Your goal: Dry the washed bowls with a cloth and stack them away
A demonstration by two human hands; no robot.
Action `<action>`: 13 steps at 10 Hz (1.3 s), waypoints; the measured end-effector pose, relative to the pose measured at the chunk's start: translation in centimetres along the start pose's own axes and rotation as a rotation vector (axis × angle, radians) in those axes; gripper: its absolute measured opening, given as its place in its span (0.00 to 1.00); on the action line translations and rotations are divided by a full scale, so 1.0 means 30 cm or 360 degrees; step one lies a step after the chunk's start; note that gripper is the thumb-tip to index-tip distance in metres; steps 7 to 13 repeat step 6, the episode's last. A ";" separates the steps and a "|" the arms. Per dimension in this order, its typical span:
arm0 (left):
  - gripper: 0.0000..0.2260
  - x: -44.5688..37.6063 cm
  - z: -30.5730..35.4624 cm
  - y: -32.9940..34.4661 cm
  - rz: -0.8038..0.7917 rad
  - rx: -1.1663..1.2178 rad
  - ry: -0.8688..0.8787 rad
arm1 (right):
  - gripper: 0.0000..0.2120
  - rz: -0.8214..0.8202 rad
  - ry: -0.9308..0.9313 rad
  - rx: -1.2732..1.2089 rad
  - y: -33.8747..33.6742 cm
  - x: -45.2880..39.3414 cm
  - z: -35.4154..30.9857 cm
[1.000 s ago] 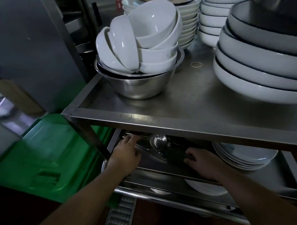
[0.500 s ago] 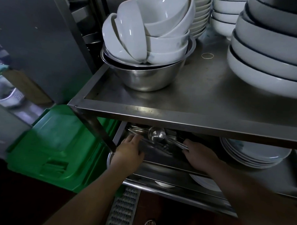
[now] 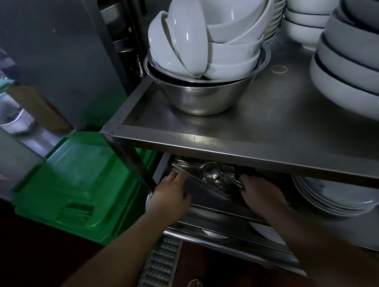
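Observation:
Several white bowls (image 3: 211,34) sit piled and tilted in a steel basin (image 3: 198,96) on the top shelf (image 3: 270,127) of a steel rack. Under that shelf, my left hand (image 3: 171,194) grips the near left edge of a steel tray (image 3: 206,193) that holds a ladle (image 3: 210,173) and other utensils. My right hand (image 3: 260,194) holds the tray's right side, fingers curled among the utensils. No cloth is visible.
Large dark-rimmed white bowls (image 3: 354,63) are stacked at the top right, smaller bowls (image 3: 304,20) behind them. Plates (image 3: 333,195) are stacked on the middle shelf at the right, more plates (image 3: 265,232) below. A green bin lid (image 3: 82,182) lies left of the rack, a floor grate (image 3: 160,264) below.
The view has shifted down and left, closer to the rack. Both hands stay on the tray under the top shelf, my right hand a little further in among the utensils.

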State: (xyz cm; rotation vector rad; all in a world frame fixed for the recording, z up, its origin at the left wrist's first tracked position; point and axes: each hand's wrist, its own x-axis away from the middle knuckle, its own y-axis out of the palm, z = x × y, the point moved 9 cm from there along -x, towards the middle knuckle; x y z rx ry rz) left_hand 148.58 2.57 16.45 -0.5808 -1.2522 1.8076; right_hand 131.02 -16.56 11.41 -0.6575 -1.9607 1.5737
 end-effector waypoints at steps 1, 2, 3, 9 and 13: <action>0.25 -0.002 -0.021 0.008 -0.0018 0.0007 0.0014 | 0.09 0.0058 -0.0052 0.0149 0.003 0.002 -0.034; 0.25 -0.006 -0.037 0.016 -0.0067 0.0023 0.0046 | 0.10 0.0024 -0.0050 0.0268 0.007 0.011 -0.050; 0.25 -0.024 -0.032 0.023 -0.0078 -0.0016 0.0142 | 0.11 -0.0012 -0.0045 0.0293 0.010 0.016 -0.058; 0.24 -0.080 0.042 -0.003 -0.0018 -0.0141 0.0409 | 0.28 0.0166 0.0181 0.0153 -0.082 0.078 -0.097; 0.24 -0.080 0.042 -0.003 -0.0018 -0.0141 0.0409 | 0.28 0.0166 0.0181 0.0153 -0.082 0.078 -0.097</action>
